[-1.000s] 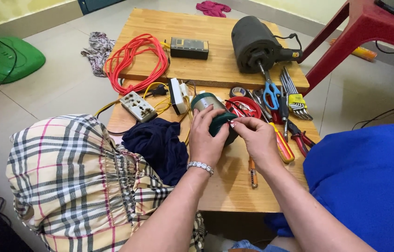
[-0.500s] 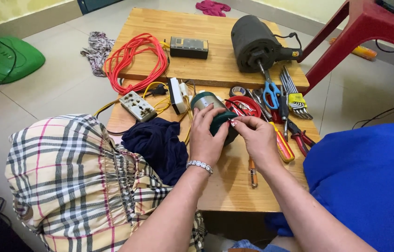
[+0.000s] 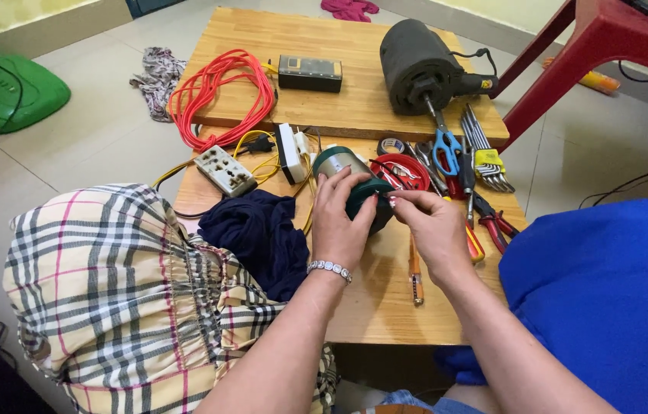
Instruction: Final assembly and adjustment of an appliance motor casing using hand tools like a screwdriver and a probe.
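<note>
Fingers: left hand [image 3: 337,222] wraps the small motor [image 3: 355,188] from its 9 o'clock side; right hand [image 3: 433,226] pinches at the dark green end cap from 3 o'clock.
Handling: probably dense and rigid for its size (metal shell, smooth, could roll); best held around the barrel, not by the thin wires.
Looks: short cylinder, pale grey-green body, dark green cap.
Place: lifted just over the wooden surface [image 3: 385,299], red tape roll [image 3: 404,170] at 1 o'clock, navy cloth [image 3: 259,234] at 9 o'clock.

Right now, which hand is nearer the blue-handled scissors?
Right. The right hand lies just below the blue-handled scissors; the left hand is farther left, beyond the green motor.
</note>
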